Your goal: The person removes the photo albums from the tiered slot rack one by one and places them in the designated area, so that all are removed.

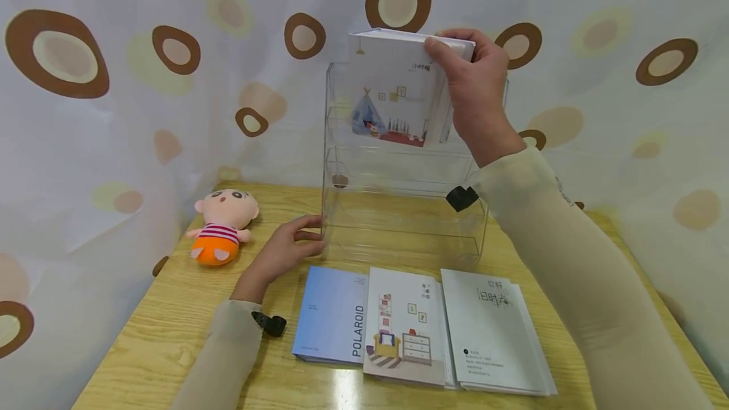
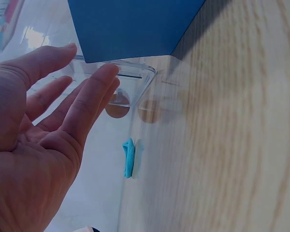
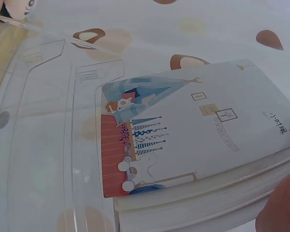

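A white book [image 1: 393, 97] with a blue tent drawn on its cover stands upright at the top tier of a clear acrylic rack [image 1: 404, 229]. My right hand [image 1: 477, 84] grips it by its upper right corner, thumb in front and fingers behind. The right wrist view shows the tent cover [image 3: 174, 130] and thick page edges, maybe of a second book behind it; its lower end is at the rack's clear panel [image 3: 87, 145]. Low on the rack's left side, my left hand [image 1: 287, 247] rests its loosely extended fingers [image 2: 84, 104] against the edge.
In front of the rack lie a blue "POLAROID" book [image 1: 330, 315], a white book with a furnished-room drawing [image 1: 401, 334] and white books with dark lettering [image 1: 495, 334]. A plush doll [image 1: 219, 248] lies at the left of the wooden table [image 1: 159, 321]. A patterned cloth [image 1: 125, 144] hangs behind.
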